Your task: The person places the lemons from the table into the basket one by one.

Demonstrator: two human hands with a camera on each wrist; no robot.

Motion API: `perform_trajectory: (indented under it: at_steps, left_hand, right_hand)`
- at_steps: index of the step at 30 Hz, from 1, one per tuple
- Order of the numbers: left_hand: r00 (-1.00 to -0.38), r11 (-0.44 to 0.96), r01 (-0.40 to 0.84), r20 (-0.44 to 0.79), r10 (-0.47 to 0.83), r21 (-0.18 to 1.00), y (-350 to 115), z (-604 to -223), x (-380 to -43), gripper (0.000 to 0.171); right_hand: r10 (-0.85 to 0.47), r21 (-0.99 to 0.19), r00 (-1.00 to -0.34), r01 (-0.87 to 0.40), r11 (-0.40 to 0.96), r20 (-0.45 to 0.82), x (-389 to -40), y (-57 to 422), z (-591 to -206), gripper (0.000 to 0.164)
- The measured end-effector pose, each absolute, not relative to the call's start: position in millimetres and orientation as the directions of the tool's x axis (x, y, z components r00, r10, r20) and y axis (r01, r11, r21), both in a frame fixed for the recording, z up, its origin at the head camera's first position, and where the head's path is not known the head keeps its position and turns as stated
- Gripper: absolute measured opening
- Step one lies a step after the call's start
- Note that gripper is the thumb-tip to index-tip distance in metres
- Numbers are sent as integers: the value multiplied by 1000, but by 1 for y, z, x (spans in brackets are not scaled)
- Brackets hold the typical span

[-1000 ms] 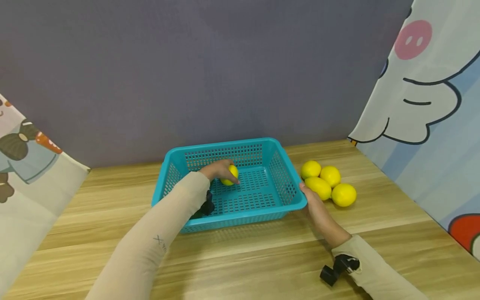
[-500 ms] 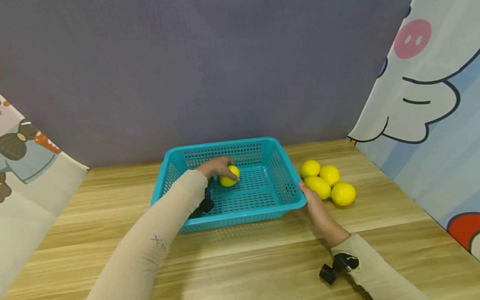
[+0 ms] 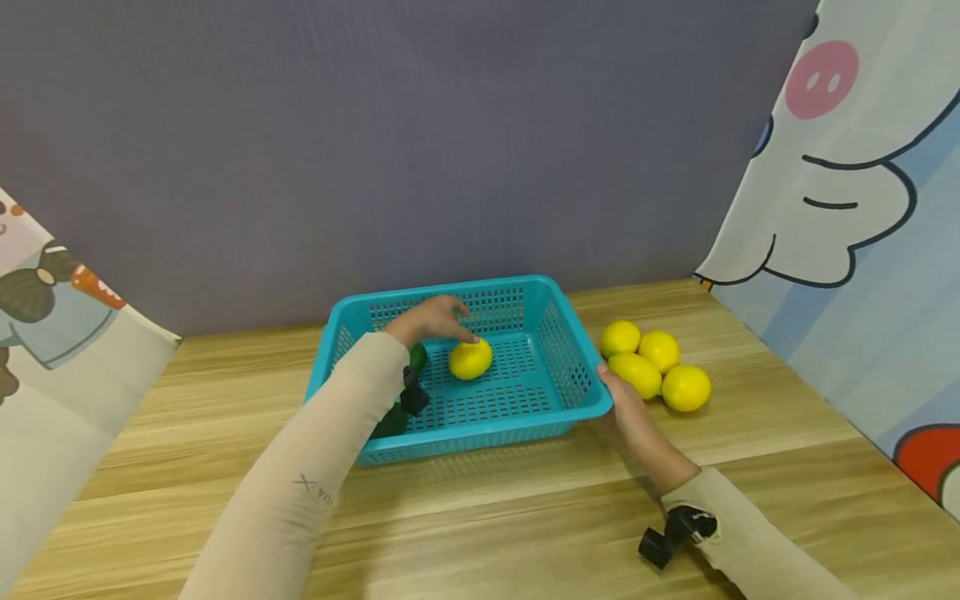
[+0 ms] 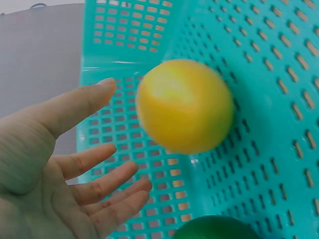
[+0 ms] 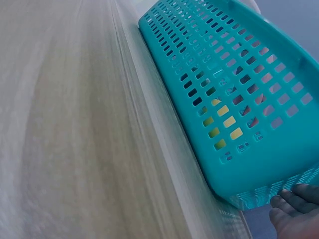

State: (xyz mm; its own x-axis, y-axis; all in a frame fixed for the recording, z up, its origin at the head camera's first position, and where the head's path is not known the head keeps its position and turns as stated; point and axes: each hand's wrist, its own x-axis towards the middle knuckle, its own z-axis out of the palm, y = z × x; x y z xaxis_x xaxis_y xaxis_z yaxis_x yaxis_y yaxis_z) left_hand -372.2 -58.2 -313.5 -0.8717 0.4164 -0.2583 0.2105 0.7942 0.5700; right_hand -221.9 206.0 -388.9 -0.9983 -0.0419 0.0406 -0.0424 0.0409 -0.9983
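Observation:
A yellow lemon (image 3: 470, 358) lies on the floor of the turquoise plastic basket (image 3: 480, 433). Just above and left of it is my left hand (image 3: 429, 321), fingers spread and holding nothing. The left wrist view shows a gap between this hand (image 4: 65, 174) and the lemon (image 4: 185, 107). My right hand (image 3: 633, 421) grips the basket's right side near the front corner, thumb at the rim. In the right wrist view its fingers (image 5: 294, 206) are by the end wall. Dark green rounded items (image 3: 390, 423) sit in the basket's left part, partly hidden by my left arm.
Several lemons (image 3: 660, 352) lie grouped on the wooden table (image 3: 480, 517), right of the basket. A grey panel (image 3: 450, 150) stands behind the basket, and printed cloths flank both sides. Each wrist carries a small black camera (image 3: 675, 533).
My left hand has let go of the lemon and risen slightly away from it. The lemon now rests a little further right. My right hand stays at the basket.

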Motion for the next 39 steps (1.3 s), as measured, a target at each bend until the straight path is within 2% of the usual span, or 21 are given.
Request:
perform_trajectory:
  at_steps: [12, 24, 30, 39]
  left_hand:
    - [-867, 712, 219, -201, 455, 667, -60, -295, -365, 69]
    - [-868, 709, 291, -134, 479, 643, -52, -275, -355, 62]
    - [-868, 683, 311, -96, 488, 661, -61, -264, -348, 60]
    - [-886, 665, 277, -84, 457, 694, -86, -247, -338, 56]
  right_hand:
    - [-49, -999, -998, -32, 19, 31, -222, 204, -389, 60]
    - [-52, -1000, -998, -22, 8, 22, -225, 203, -388, 60]
    - [-44, -1000, -999, -23, -5, 23, -224, 203, -390, 60]
    - [-37, -1000, -999, -20, 8, 19, -222, 205, -388, 60]
